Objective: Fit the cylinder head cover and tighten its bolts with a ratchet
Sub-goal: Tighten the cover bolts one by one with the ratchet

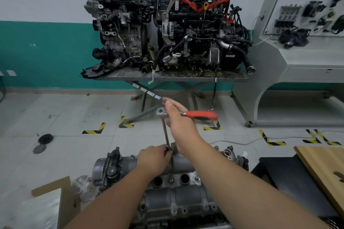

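The grey aluminium cylinder head cover [175, 197] lies on the engine at the bottom centre, with bolts [174, 211] along its near edge and two round plug wells. A ratchet [200, 114] with a red handle stands on a long extension bar [166, 135] over the cover's far edge. My right hand [179, 119] grips the ratchet near its head, and the handle points right, blurred. My left hand [153, 159] pinches the lower end of the extension bar where it meets the cover. The socket and the bolt under it are hidden by my fingers.
Two complete engines [167, 28] sit on a metal stand [171, 77] ahead. A grey training console [301, 42] stands at the right. A wooden board [323, 169] lies on a dark bench at the lower right. Cardboard [55, 197] and a plastic bag lie lower left, rubber discs [45, 138] on the floor.
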A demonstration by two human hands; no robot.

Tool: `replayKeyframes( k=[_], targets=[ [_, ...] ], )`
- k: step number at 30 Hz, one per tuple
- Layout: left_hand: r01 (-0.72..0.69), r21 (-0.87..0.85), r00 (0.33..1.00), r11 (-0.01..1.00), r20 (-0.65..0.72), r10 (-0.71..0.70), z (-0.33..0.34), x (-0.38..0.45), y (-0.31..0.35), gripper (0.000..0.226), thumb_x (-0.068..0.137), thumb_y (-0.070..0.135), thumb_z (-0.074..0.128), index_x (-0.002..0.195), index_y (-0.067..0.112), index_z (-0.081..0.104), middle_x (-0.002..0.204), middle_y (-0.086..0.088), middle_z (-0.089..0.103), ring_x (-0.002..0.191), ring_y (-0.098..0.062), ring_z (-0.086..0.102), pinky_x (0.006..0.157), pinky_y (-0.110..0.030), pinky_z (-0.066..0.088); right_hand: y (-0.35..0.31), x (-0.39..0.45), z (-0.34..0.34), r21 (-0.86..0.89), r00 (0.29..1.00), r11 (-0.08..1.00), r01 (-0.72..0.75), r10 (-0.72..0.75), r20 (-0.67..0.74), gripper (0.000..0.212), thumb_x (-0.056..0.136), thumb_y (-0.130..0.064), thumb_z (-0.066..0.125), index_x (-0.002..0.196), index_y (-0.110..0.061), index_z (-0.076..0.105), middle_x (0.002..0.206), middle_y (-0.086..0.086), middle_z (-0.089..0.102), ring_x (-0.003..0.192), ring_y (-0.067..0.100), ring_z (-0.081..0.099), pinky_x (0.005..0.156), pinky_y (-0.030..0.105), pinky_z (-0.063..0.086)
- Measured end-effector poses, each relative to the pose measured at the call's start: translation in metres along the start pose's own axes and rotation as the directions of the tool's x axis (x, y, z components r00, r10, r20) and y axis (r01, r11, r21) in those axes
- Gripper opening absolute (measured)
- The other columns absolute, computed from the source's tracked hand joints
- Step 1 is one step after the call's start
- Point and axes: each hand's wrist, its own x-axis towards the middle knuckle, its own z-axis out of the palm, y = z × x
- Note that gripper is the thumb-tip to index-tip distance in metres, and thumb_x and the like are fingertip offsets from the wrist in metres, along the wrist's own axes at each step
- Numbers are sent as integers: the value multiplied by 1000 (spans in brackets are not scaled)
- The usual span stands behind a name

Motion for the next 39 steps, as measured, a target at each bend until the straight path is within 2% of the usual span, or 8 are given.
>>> replayKeyframes(
  k=[3, 6, 26, 28, 30, 33, 36, 39],
  targets=[
    [15, 0, 998, 1000, 58, -15, -4, -1, 3, 35, 102, 47, 37, 111, 23, 62, 112, -3, 71, 104, -28, 65, 89, -37, 50, 15, 3, -9, -633, 785, 555, 540, -604, 140, 25, 97, -13, 60, 118, -17, 73, 137, 4, 60, 125, 20, 55, 100, 34, 47],
    [-6, -55, 1000, 998, 16, 7, -4, -1, 4, 34, 102, 45, 38, 114, 25, 64, 110, 1, 71, 102, -22, 65, 78, -31, 45, 16, 11, -17, -773, 611, 76, 629, -664, 432, 35, 83, 2, 52, 110, -6, 74, 124, 14, 67, 114, 38, 61, 85, 50, 54],
    [19, -56, 997, 998, 70, -15, -6, 1, 2, 32, 100, 48, 38, 114, 32, 61, 116, 2, 70, 110, -25, 62, 86, -34, 43, -26, 13, -25, -811, 783, -24, 585, -246, 572, 39, 105, -39, 35, 134, -23, 55, 102, -3, 56, 93, 23, 55, 74, 36, 41],
    [18, -57, 998, 998, 55, -15, -5, 0, 2, 31, 100, 46, 38, 111, 31, 62, 113, 2, 71, 107, -25, 63, 82, -33, 41, -33, 12, -14, -897, 889, 83, 434, -203, 411, 34, 104, -41, 35, 110, -21, 62, 83, -7, 57, 80, 23, 59, 61, 33, 40],
    [10, -48, 999, 999, 39, -8, -3, 1, 2, 30, 100, 46, 38, 108, 29, 61, 109, 0, 71, 105, -26, 63, 78, -34, 38, -38, 12, -5, -810, 990, 576, 109, 10, 141, 27, 103, -32, 41, 95, -14, 59, 71, 1, 68, 71, 24, 67, 64, 37, 50],
    [4, -48, 1000, 999, 15, -3, -1, 0, 1, 31, 100, 46, 39, 106, 25, 61, 108, -4, 71, 104, -28, 63, 80, -34, 42, -34, 11, 7, 164, 892, 877, -451, 440, 101, 5, 100, -10, 51, 96, -7, 53, 65, 4, 70, 66, 21, 71, 65, 31, 58],
    [-6, -36, 1000, 999, -6, 6, 0, -1, 0, 31, 100, 45, 39, 110, 25, 61, 108, -4, 72, 105, -29, 63, 81, -35, 44, -14, 13, 7, 551, 927, 780, -298, 375, -30, 8, 98, -11, 58, 91, -13, 54, 80, 4, 72, 77, 18, 65, 67, 24, 50],
    [-10, -36, 1000, 999, -11, 10, -1, -1, 1, 31, 101, 45, 40, 111, 26, 61, 108, -4, 72, 106, -28, 63, 81, -35, 43, 2, 10, 3, 195, 983, 980, -46, 80, -168, 11, 100, -27, 57, 95, -27, 66, 99, -6, 72, 88, 6, 62, 75, 22, 45]
  ],
)
